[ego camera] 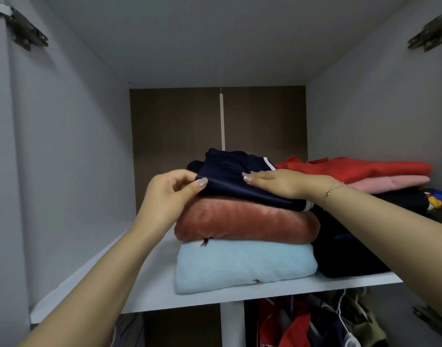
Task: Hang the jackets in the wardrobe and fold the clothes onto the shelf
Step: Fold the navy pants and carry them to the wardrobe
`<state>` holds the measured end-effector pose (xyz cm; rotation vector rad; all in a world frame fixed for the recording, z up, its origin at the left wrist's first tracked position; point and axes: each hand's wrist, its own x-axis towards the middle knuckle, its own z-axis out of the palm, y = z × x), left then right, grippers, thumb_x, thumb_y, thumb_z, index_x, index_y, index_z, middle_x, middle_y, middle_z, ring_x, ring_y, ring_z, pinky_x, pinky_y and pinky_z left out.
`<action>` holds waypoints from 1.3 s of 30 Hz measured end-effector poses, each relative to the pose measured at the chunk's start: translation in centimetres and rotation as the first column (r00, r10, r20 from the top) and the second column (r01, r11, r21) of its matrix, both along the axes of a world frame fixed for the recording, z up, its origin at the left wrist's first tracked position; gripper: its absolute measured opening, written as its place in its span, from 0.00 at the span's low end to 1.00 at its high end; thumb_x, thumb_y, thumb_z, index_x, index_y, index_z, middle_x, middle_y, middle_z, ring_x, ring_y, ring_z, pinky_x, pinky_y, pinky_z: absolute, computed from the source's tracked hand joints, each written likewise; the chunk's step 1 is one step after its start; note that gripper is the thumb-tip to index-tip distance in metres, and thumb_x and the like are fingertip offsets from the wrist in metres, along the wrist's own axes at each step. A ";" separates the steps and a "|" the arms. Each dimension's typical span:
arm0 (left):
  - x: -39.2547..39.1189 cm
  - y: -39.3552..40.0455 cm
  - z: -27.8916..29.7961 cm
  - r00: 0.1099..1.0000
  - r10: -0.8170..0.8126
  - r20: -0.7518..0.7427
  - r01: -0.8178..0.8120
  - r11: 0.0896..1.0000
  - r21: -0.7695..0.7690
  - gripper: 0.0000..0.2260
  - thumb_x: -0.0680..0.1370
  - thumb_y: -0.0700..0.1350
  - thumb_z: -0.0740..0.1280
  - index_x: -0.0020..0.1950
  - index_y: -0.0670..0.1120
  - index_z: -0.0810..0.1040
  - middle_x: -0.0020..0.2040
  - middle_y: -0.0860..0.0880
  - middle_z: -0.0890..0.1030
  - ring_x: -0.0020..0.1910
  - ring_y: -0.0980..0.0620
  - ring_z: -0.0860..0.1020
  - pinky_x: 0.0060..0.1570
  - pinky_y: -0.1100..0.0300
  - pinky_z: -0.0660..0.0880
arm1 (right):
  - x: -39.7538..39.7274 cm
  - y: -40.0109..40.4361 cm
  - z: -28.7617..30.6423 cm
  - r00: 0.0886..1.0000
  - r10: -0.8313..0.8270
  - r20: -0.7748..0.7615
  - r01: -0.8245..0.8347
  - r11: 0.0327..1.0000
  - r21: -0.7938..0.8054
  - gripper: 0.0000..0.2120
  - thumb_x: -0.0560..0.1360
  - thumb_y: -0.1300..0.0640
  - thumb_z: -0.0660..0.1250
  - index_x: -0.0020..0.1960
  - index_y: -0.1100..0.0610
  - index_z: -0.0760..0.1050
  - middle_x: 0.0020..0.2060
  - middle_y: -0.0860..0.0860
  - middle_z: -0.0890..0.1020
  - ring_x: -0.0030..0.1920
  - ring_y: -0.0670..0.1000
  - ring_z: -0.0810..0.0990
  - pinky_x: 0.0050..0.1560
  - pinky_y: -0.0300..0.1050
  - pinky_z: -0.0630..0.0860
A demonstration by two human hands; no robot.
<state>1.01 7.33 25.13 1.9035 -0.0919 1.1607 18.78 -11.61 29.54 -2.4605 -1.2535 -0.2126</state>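
Grey wardrobe (64, 146): pale laminate walls with both doors swung out of view; hinges show at the upper corners; hung garments (315, 324) show below the shelf at lower right
Shelf (149, 284): white board across the wardrobe; it carries two stacks, one central and one to the right
Right stack: red garment (365, 167) on top, pink garment (395, 182) beneath it, then dark items whose shape I cannot tell; just beside the central stack
Central stack: light blue fleece (242, 266) at the bottom, rust-pink fleece (245, 225) on it, navy garment (240, 176) on top; the navy piece has white trim and runs with its long axis left to right, slightly rumpled at the back
Right hand (277, 182): fingers straight and together, palm pressing flat on the navy garment's right half
Left hand (168, 194): thumb and fingers pinching the navy garment's left front corner
Relation that matters: the garment lies between the two hands, ahead of the wrists; both are on it, so neither is nearer
Judged step: squaring the top piece on the stack; the pinched corner likely needs tugging flat while the right palm anchors the cloth
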 end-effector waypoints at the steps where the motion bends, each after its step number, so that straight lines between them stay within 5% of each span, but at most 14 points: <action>1: -0.1 0.2 -0.3 0.999 -0.001 -0.037 0.001 1.000 -0.005 0.07 0.77 0.47 0.71 0.39 0.50 0.84 0.37 0.52 0.85 0.34 0.59 0.81 0.31 0.70 0.73 | 0.2 -0.1 -0.1 1.000 -0.003 -0.015 0.003 1.000 -0.006 0.27 0.80 0.33 0.50 0.76 0.41 0.62 0.77 0.41 0.61 0.77 0.44 0.57 0.77 0.42 0.47; 7: -0.2 0.5 -0.2 0.975 0.124 -0.187 -0.139 0.988 -0.070 0.07 0.75 0.50 0.74 0.45 0.48 0.79 0.41 0.51 0.82 0.39 0.54 0.79 0.39 0.60 0.72 | -1.2 -1.1 0.3 0.999 -0.028 0.027 0.024 0.992 0.128 0.19 0.82 0.46 0.60 0.71 0.51 0.73 0.71 0.45 0.73 0.73 0.47 0.68 0.71 0.36 0.59; 9: -1.3 -0.2 0.0 0.979 0.171 -0.112 -0.178 0.982 -0.055 0.07 0.75 0.47 0.73 0.49 0.50 0.76 0.46 0.53 0.81 0.44 0.57 0.79 0.39 0.63 0.73 | -3.2 -2.2 -0.1 0.998 -0.028 0.060 0.011 0.963 0.271 0.15 0.81 0.52 0.64 0.66 0.54 0.78 0.65 0.47 0.79 0.67 0.46 0.73 0.63 0.31 0.63; 12: -4.3 -2.0 -0.7 0.982 0.171 0.079 -0.173 0.985 0.017 0.08 0.76 0.45 0.72 0.53 0.52 0.77 0.51 0.58 0.80 0.50 0.64 0.78 0.50 0.64 0.74 | -7.8 -5.0 -2.0 0.996 0.065 -0.057 -0.023 0.836 0.547 0.12 0.80 0.57 0.66 0.62 0.54 0.81 0.58 0.46 0.82 0.62 0.43 0.77 0.65 0.35 0.67; 17: -8.7 -7.6 -4.0 0.951 -0.288 0.109 0.298 0.950 -0.095 0.07 0.77 0.40 0.70 0.52 0.51 0.80 0.50 0.57 0.84 0.51 0.62 0.81 0.49 0.68 0.77 | -17.5 -11.0 -7.5 0.955 0.164 -0.246 0.072 0.676 0.733 0.12 0.81 0.60 0.62 0.61 0.55 0.80 0.56 0.48 0.85 0.59 0.45 0.81 0.62 0.43 0.75; 21: -10.0 -13.3 -8.0 0.790 -0.610 -0.056 0.584 0.778 -0.234 0.07 0.78 0.40 0.68 0.52 0.51 0.81 0.51 0.56 0.85 0.52 0.57 0.83 0.51 0.63 0.78 | -24.3 -16.2 -12.4 0.950 0.070 -0.305 0.188 0.654 0.733 0.13 0.81 0.58 0.62 0.61 0.50 0.80 0.57 0.44 0.84 0.61 0.43 0.80 0.63 0.44 0.72; 25: -10.9 -20.5 -11.9 0.630 -0.764 -0.143 0.703 0.638 -0.314 0.09 0.78 0.35 0.66 0.54 0.48 0.80 0.50 0.54 0.85 0.52 0.57 0.82 0.47 0.71 0.75 | -30.7 -23.1 -18.6 0.927 -0.142 -0.346 0.368 0.515 0.774 0.13 0.78 0.54 0.65 0.59 0.44 0.82 0.58 0.43 0.83 0.64 0.42 0.77 0.62 0.41 0.68; 28: -12.6 -26.1 -15.1 0.460 -0.849 -0.261 0.783 0.526 -0.331 0.10 0.79 0.36 0.66 0.54 0.49 0.80 0.52 0.54 0.85 0.54 0.56 0.82 0.51 0.68 0.75 | -35.9 -27.8 -23.2 0.870 -0.190 -0.456 0.493 0.374 0.786 0.14 0.78 0.54 0.63 0.61 0.49 0.81 0.60 0.49 0.83 0.64 0.49 0.79 0.64 0.50 0.75; 32: -16.3 -33.0 -18.8 0.257 -0.925 -0.279 0.831 0.359 -0.425 0.10 0.79 0.36 0.66 0.54 0.50 0.81 0.51 0.54 0.85 0.53 0.55 0.82 0.54 0.65 0.77 | -43.3 -33.2 -28.0 0.791 -0.296 -0.536 0.600 0.206 0.773 0.15 0.76 0.52 0.64 0.61 0.48 0.81 0.60 0.49 0.83 0.63 0.50 0.80 0.63 0.47 0.77; 39: -28.0 -46.6 -26.3 -0.187 -0.931 -0.313 0.792 0.046 -0.609 0.11 0.80 0.37 0.63 0.59 0.47 0.80 0.52 0.51 0.86 0.53 0.54 0.83 0.54 0.63 0.78 | -61.7 -42.9 -35.1 0.638 -0.398 -0.660 0.609 -0.263 0.748 0.16 0.75 0.57 0.63 0.60 0.55 0.82 0.57 0.56 0.84 0.59 0.55 0.82 0.59 0.44 0.79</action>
